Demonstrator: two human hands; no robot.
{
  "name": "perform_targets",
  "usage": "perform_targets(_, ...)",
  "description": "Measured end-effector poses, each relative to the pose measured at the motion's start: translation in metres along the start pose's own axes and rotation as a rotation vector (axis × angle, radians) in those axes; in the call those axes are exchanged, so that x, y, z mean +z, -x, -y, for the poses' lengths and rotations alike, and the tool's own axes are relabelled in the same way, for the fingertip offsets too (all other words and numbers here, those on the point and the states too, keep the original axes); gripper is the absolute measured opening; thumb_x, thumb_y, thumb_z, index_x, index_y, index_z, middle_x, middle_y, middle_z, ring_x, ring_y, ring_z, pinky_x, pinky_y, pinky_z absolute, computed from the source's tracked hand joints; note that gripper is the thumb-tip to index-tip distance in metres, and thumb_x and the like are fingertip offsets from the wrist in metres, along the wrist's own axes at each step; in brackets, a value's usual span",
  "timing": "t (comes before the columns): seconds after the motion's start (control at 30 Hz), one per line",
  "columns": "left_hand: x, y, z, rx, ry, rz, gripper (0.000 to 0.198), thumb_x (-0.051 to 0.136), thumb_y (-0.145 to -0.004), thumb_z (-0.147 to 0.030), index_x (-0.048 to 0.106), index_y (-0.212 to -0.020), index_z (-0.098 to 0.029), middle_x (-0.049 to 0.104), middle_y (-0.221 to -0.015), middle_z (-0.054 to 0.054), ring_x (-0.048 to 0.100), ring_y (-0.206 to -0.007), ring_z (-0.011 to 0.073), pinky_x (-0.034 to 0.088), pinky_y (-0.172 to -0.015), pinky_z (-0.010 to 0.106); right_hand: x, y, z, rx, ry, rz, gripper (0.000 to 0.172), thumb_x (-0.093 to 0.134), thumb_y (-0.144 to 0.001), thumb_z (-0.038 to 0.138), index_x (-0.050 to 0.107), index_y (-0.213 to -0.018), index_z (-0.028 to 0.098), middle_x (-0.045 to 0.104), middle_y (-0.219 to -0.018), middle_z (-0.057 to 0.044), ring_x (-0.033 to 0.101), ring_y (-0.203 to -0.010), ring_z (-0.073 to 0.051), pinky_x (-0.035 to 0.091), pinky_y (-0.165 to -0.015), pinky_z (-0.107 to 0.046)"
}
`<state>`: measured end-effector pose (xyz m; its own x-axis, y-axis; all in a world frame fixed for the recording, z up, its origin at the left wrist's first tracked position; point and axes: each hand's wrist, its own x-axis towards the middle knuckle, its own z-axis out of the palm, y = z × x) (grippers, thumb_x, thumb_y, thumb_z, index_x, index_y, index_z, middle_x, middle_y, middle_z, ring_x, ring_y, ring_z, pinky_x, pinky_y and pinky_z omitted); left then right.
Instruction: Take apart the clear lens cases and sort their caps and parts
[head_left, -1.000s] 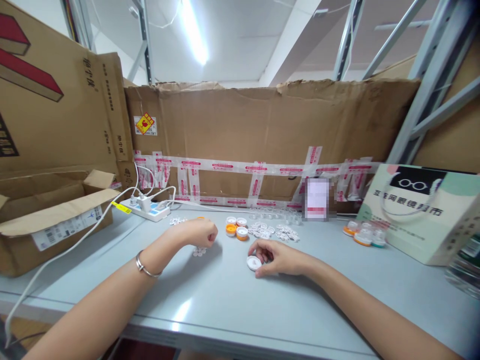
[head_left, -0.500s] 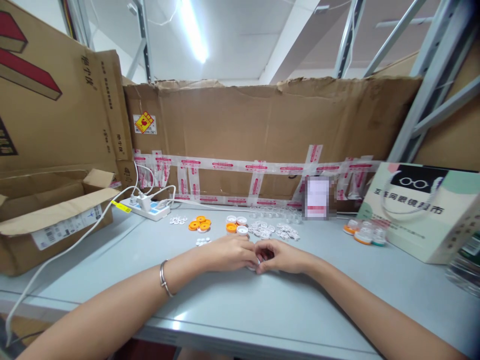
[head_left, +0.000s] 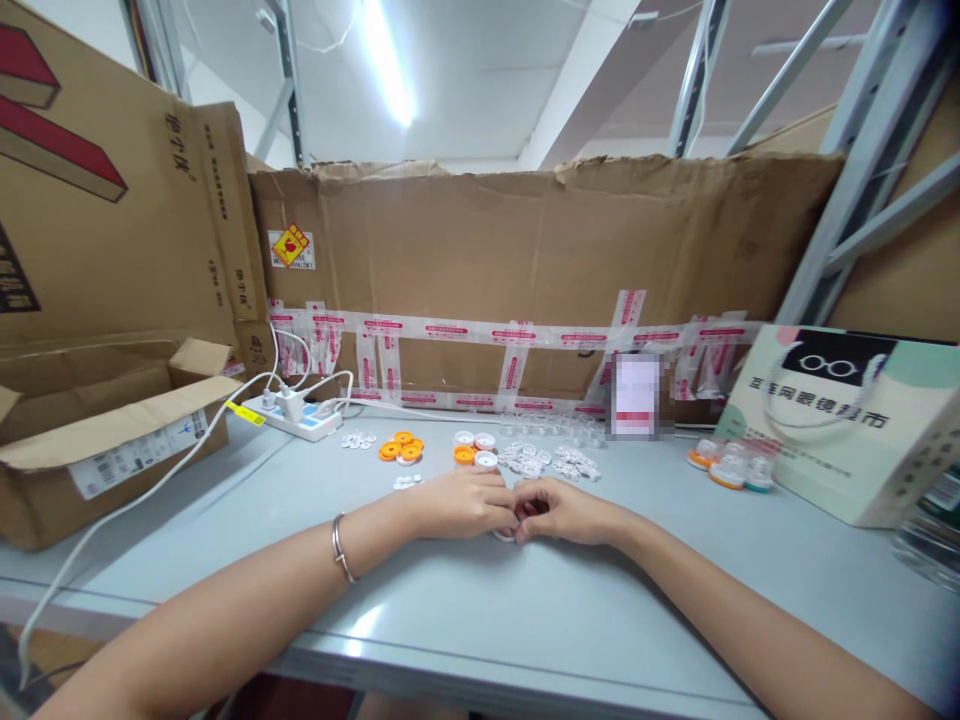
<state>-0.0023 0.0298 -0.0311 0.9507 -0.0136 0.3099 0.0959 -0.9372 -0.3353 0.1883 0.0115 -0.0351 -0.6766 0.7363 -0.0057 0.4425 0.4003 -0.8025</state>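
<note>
My left hand (head_left: 466, 504) and my right hand (head_left: 562, 511) meet above the middle of the table, fingertips close together. Beneath the fingers, the rim of a white round plastic piece (head_left: 504, 536) shows at the tabletop; most of it is covered. The left fingers are closed over it from the left, and the right thumb and forefinger pinch at its right side. Just behind the hands lie white and orange round caps (head_left: 464, 456). A pile of small white plastic parts (head_left: 525, 460) sits to their right, with another white pile (head_left: 576, 464) beside it.
Orange caps (head_left: 403, 447) and small white pieces (head_left: 409, 482) lie to the left. Clear cups (head_left: 589, 432) line the back. Finished-looking clear-topped pieces (head_left: 727, 468) stand by a paper bag (head_left: 832, 430). A power strip (head_left: 304, 420) and an open carton (head_left: 112, 430) are left.
The hands stay in nearly the same place, with small finger shifts. The left forearm and its bracelet have moved slightly right, and a little more of the white piece's rim shows.
</note>
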Motion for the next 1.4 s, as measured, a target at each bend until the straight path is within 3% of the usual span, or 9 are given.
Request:
perform_targets(0.4, -0.0067, 0.0022, -0.0005, 0.149, -0.199, 0.035, 0.025, 0.034, -0.090, -0.018, 0.058, -0.087, -0.013, 0.058, -0.079, 0.007, 0.048, -0.074, 0.0144, 0.036, -0.073, 0.029, 0.0005, 0.0006, 0.0003, 0.017, 0.021, -0.014, 0.011, 0.062, -0.065, 0.025, 0.062, -0.067, 0.015, 0.041, -0.059, 0.005, 0.036, -0.057, -0.009, 0.029, -0.054, -0.022)
perform_targets(0.63, -0.0080, 0.0017, 0.0030, 0.154, -0.140, -0.001, 0.018, 0.040, -0.088, -0.017, 0.058, -0.088, -0.017, 0.060, -0.085, 0.005, 0.049, -0.076, 0.0130, 0.037, -0.075, 0.027, 0.0009, -0.0002, -0.0025, 0.007, 0.007, -0.015, 0.016, 0.065, -0.064, 0.028, 0.064, -0.072, 0.015, 0.040, -0.058, 0.005, 0.035, -0.056, -0.008, 0.027, -0.052, -0.021)
perform_targets(0.8, -0.0031, 0.0008, 0.0039, 0.105, -0.068, 0.006, 0.018, 0.041, -0.088, -0.021, 0.059, -0.085, -0.017, 0.060, -0.084, 0.003, 0.049, -0.078, 0.0131, 0.037, -0.073, 0.026, 0.0039, -0.0014, -0.0028, -0.015, -0.026, -0.042, 0.013, 0.066, -0.062, 0.025, 0.061, -0.065, 0.013, 0.039, -0.055, 0.006, 0.034, -0.055, -0.008, 0.026, -0.051, -0.021)
perform_targets(1.17, -0.0061, 0.0029, 0.0012, 0.206, -0.200, -0.062, 0.016, 0.042, -0.087, -0.018, 0.056, -0.080, -0.015, 0.057, -0.074, 0.004, 0.048, -0.069, 0.0126, 0.036, -0.068, 0.028, 0.0027, -0.0004, -0.0018, -0.025, -0.007, -0.031, 0.019, 0.066, -0.063, 0.032, 0.064, -0.070, 0.015, 0.038, -0.057, 0.005, 0.034, -0.056, -0.009, 0.028, -0.051, -0.021)
perform_targets(1.4, -0.0029, 0.0005, -0.0019, 0.029, -0.007, -0.070, 0.019, 0.043, -0.085, -0.023, 0.059, -0.077, -0.017, 0.061, -0.078, 0.003, 0.049, -0.069, 0.0123, 0.038, -0.066, 0.025, 0.0020, -0.0009, -0.0039, -0.021, -0.020, -0.028, 0.024, 0.067, -0.062, 0.038, 0.061, -0.067, 0.015, 0.038, -0.057, 0.005, 0.034, -0.056, -0.009, 0.028, -0.052, -0.021)
